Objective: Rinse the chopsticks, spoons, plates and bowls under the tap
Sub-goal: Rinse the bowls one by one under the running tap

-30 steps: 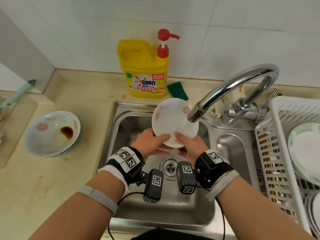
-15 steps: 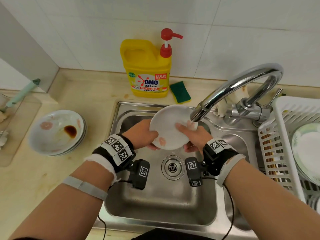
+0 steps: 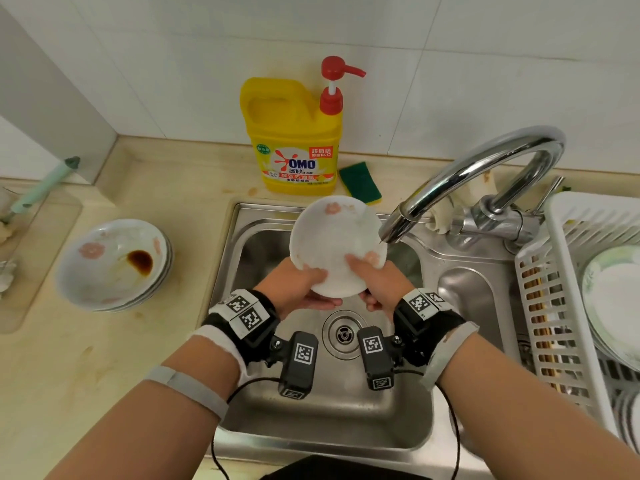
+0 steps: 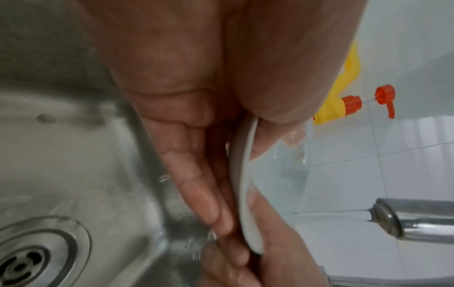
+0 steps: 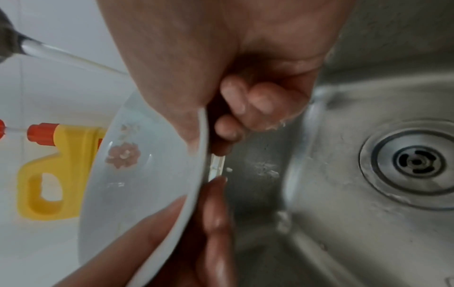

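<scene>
In the head view, the left hand and the right hand are together gripping a small round white porcelain plate with pink flower prints by its near edge, thumbs lying on its upper face, holding it tilted above the stainless steel sink basin. The spout of the curved chrome tap is hanging just beyond the right hand, beside the plate's right rim. Well to the left of the left hand, a stack of flowered white bowls with a brown sauce stain is sitting on the beige counter. Beyond both hands, a yellow detergent bottle with a red pump is standing. To the right of the right hand, a white plastic drying rack is holding plates.

In the left wrist view, the left hand's fingers are lying along the plate's underside, the thumb pressing the top.

In the right wrist view, the right hand's fingers are curling behind the plate while water is streaming from the tap toward it.
</scene>
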`<action>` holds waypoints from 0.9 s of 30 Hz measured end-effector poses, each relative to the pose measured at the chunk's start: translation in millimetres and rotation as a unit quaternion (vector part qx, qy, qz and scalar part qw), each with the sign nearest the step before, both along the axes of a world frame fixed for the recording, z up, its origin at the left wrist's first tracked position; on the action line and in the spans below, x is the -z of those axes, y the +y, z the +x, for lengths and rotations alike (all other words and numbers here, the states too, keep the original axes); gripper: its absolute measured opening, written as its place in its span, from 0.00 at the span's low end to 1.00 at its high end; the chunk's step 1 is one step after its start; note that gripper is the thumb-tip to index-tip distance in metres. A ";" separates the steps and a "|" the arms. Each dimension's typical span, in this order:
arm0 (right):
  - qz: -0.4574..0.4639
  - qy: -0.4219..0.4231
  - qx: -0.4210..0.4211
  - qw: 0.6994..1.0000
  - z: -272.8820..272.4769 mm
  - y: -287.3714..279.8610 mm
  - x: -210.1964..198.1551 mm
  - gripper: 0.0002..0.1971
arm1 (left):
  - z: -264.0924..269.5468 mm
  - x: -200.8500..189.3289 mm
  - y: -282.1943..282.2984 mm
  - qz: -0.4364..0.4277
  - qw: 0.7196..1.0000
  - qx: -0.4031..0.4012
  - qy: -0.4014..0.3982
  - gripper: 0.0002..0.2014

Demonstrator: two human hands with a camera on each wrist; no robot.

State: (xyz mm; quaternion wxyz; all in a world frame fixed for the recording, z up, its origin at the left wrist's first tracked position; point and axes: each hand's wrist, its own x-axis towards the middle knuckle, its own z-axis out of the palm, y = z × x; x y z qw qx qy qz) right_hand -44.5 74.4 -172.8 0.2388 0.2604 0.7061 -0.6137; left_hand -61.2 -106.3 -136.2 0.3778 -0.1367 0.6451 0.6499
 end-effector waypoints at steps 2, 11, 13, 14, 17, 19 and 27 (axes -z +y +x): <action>0.036 0.000 -0.026 0.999 -3.2 9.9 -6.5 0.21 | -7.4 -1.7 -6.5 -0.059 0.997 0.055 0.007 0.17; 0.218 0.066 -0.147 0.963 -13.6 31.3 -17.5 0.28 | -20.4 -6.4 -10.5 -0.193 0.942 0.270 0.052 0.12; 0.232 0.080 -0.150 0.958 -11.1 33.7 -14.7 0.28 | -19.4 1.8 -8.5 -0.186 0.953 0.232 0.053 0.14; 0.239 0.084 -0.147 0.956 -9.7 35.1 -12.9 0.27 | -18.1 7.2 -7.9 -0.183 0.961 0.199 0.062 0.14; 0.257 0.072 -0.115 0.957 -2.4 38.5 -9.7 0.26 | -12.4 23.0 -6.2 -0.178 0.971 0.100 0.125 0.13; 0.259 0.071 -0.098 0.958 4.7 38.2 -10.4 0.22 | -8.1 29.8 -2.8 -0.154 0.977 0.058 0.136 0.14; 0.253 0.129 -0.048 0.958 23.4 36.8 -27.0 0.06 | 0.1 30.3 22.8 -0.040 0.996 -0.018 0.083 0.19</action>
